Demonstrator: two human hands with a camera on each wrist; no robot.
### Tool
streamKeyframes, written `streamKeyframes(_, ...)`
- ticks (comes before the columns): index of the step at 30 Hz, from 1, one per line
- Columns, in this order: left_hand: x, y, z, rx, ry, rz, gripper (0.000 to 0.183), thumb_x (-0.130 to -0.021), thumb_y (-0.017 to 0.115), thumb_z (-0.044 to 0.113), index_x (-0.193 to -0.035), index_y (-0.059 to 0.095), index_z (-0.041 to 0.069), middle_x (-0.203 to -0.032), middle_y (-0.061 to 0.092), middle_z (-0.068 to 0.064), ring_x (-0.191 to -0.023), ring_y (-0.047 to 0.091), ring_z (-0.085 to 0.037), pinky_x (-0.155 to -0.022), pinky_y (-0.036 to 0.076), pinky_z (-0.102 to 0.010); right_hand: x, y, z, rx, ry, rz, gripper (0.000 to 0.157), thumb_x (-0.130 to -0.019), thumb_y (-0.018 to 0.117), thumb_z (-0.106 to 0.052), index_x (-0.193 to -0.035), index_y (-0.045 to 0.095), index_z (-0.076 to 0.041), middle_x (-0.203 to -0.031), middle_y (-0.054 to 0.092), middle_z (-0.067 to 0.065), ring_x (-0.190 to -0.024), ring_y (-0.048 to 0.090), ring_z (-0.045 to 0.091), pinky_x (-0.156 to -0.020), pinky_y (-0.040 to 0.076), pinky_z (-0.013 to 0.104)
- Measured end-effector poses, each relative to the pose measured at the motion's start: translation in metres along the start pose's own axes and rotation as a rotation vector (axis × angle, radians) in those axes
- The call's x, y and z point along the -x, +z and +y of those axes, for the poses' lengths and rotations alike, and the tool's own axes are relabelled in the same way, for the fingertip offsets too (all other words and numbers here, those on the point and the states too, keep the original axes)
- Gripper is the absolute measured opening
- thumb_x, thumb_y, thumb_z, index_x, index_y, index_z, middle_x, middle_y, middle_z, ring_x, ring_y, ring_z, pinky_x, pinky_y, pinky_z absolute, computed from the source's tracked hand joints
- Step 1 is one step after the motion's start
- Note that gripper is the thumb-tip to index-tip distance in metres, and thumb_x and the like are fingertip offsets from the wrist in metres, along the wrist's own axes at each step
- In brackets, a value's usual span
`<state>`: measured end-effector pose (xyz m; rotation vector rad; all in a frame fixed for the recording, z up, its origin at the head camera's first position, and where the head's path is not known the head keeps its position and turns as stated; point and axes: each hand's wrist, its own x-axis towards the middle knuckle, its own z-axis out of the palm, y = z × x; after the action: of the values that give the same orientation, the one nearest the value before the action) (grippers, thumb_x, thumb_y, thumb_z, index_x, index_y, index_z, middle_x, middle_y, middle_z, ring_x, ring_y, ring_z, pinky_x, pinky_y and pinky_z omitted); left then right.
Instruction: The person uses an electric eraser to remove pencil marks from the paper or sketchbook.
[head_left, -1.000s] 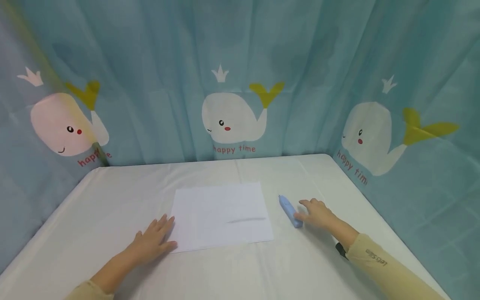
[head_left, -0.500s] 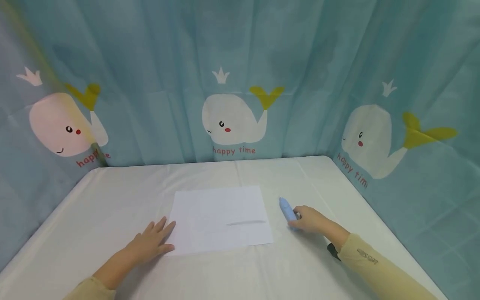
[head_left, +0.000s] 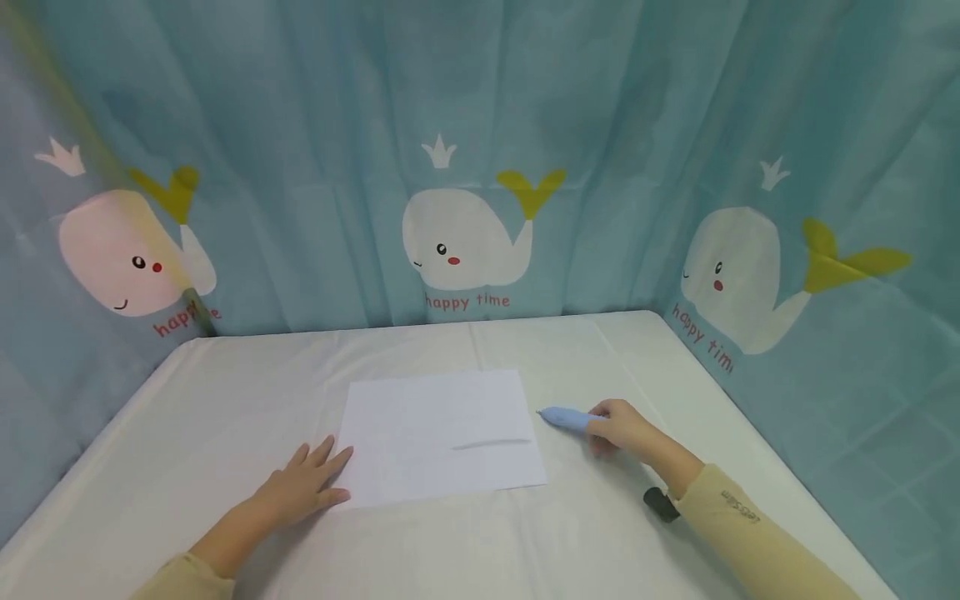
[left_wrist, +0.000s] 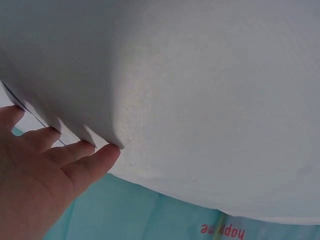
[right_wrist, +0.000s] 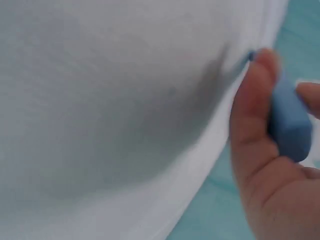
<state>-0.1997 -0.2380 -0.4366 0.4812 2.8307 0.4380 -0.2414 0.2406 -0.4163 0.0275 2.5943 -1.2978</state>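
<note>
A white sheet of paper [head_left: 420, 425] lies flat on the table, with a thin grey line or slit near its right side. My left hand [head_left: 296, 492] rests at the paper's left edge, fingers spread and fairly straight; its fingertips touch the surface in the left wrist view. My right hand [head_left: 622, 429] holds a thick light-blue pen-shaped tool [head_left: 566, 418] by its rear part, just right of the paper. The tool's thin tip points left toward the paper and stays apart from it. In the right wrist view, the thumb lies along the blue body [right_wrist: 292, 122].
A white cloth [head_left: 420, 550] covers the table. Pale blue curtains [head_left: 315, 167] printed with whales surround its back and sides. Beneath the right sleeve sits a small black device [head_left: 662, 505], at the wrist.
My right hand has taken hold of the light-blue pen-shaped tool and turned it, so its tip now points left toward the paper. The left hand has hardly moved.
</note>
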Motion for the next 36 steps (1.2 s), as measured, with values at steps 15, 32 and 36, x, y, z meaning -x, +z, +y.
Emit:
streamKeyframes(15, 0.004, 0.000, -0.002, 0.004, -0.014, -0.014, 0.074, -0.090, 0.063, 0.047, -0.143, 0.043, -0.001, -0.148, 0.025, -0.037, -0.129, 0.016, -0.067, -0.088, 0.021, -0.082, -0.006, 0.004, -0.011, -0.744, -0.024, 0.138, 0.067, -0.103, 0.020, -0.053, -0.123, 0.038, 0.008, -0.092, 0.056, 0.008, -0.066, 0.062, 0.010, -0.062, 0.053, 0.021)
streamKeyframes(32, -0.022, -0.016, 0.006, 0.041, 0.085, 0.047, 0.080, -0.084, 0.071, 0.043, -0.144, 0.041, -0.001, -0.150, 0.023, -0.035, -0.135, 0.015, -0.060, -0.095, 0.020, -0.079, -0.018, 0.022, -0.022, -1.174, 0.033, -0.136, 0.019, -0.105, 0.040, -0.012, -0.118, 0.030, -0.002, -0.093, 0.048, 0.006, -0.067, 0.047, 0.007, -0.064, 0.045, 0.017)
streamKeyframes(36, -0.027, -0.014, 0.007, 0.087, 0.103, 0.003, 0.085, -0.082, 0.073, 0.045, -0.146, 0.039, 0.000, -0.152, 0.020, -0.034, -0.137, 0.009, -0.059, -0.097, 0.014, -0.079, -0.019, 0.031, -0.023, -1.167, 0.083, -0.180, 0.050, -0.106, 0.038, -0.026, -0.143, 0.016, 0.000, -0.101, 0.045, 0.013, -0.072, 0.059, 0.010, -0.073, 0.052, 0.019)
